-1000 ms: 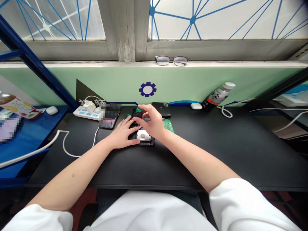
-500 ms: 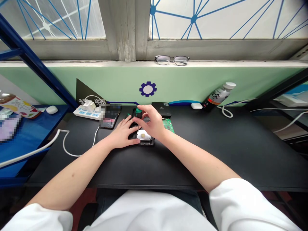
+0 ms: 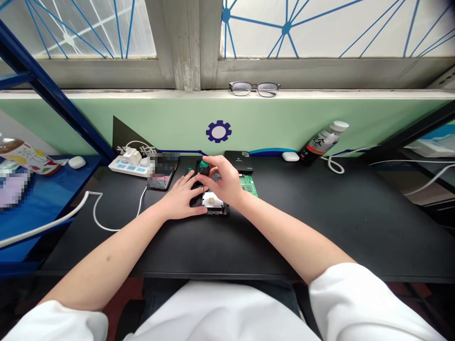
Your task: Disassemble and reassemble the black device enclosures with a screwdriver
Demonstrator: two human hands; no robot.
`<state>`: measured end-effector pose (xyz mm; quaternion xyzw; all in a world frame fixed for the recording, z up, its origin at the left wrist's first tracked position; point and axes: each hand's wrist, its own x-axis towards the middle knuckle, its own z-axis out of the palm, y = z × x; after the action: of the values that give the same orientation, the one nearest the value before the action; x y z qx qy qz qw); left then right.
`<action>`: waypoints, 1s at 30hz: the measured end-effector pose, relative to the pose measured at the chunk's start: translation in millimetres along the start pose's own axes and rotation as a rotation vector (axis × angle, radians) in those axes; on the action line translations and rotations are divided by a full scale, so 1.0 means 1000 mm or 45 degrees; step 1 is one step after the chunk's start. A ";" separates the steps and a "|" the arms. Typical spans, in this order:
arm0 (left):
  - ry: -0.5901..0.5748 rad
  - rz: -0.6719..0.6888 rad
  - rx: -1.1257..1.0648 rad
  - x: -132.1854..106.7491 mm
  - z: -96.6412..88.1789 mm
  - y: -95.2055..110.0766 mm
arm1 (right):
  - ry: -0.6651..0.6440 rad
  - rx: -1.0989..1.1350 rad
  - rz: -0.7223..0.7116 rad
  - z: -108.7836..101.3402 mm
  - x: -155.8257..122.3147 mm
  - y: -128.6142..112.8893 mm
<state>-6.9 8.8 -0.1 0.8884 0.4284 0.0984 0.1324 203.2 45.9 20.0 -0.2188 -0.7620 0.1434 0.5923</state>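
Observation:
My right hand (image 3: 227, 177) is closed around a screwdriver (image 3: 204, 166) with a green and black handle, held upright, its thin shaft pointing down. Below it lies an open black plastic case (image 3: 222, 211) with a white panel (image 3: 213, 200) and a small tan square inside. Spread fingers of my left hand (image 3: 183, 196) rest along the left side of this case, the thumb touching its near edge. My hands hide much of the case, and the screwdriver's tip cannot be made out. A green circuit board (image 3: 249, 184) is partly covered by my right hand.
Behind the hands is a black box (image 3: 240, 162). To the left are a phone (image 3: 165, 173), a white power strip (image 3: 130, 166) and a white cable (image 3: 97, 215). A bottle (image 3: 322, 141) leans against the wall beside a white earbud case (image 3: 290, 156). Glasses (image 3: 255, 89) lie on the sill.
The screwdriver's handle looks slightly turned between the right-hand fingers. Both hands and the case stay in nearly the same place.

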 end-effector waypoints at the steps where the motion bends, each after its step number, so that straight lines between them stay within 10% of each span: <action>1: -0.003 -0.001 0.002 0.000 0.000 0.000 | 0.000 -0.003 0.013 0.000 0.000 0.000; 30: -0.027 -0.007 -0.001 0.000 -0.001 0.000 | -0.047 0.027 0.094 -0.002 0.002 -0.001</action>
<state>-7.2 8.5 1.0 0.8881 0.4295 0.0888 0.1375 204.7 46.1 22.4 -0.2376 -0.7626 0.1773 0.5749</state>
